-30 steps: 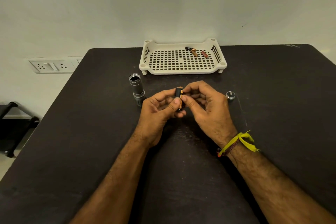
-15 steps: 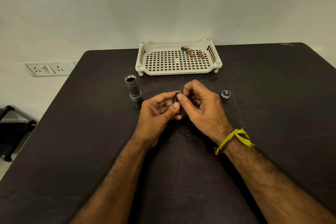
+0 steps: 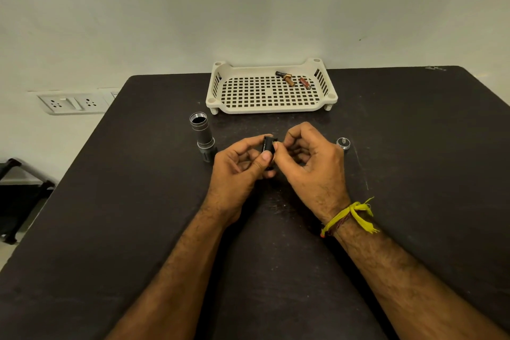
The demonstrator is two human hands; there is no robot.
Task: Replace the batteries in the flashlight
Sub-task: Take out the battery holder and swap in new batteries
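1. The dark surface (image 3: 414, 174) carries everything, and a pale wall with a socket plate (image 3: 73, 103) is behind its left edge.
2. A cream tray (image 3: 271, 109) with a grid bottom stands at the far side; inside, near its right wall, lie two batteries (image 3: 285, 78), one more reddish.
3. The flashlight body (image 3: 202, 132) stands upright on the surface, open end up, just left of my left hand (image 3: 237, 171).
4. My left hand holds a small black battery holder (image 3: 268, 145) between thumb and fingers, a little above the surface.
5. My right hand (image 3: 309, 163) has curled fingers that pinch the top of the same holder; my fingers hide its lower part.
6. The small round cap (image 3: 343, 143) lies alone, just right of my right hand.
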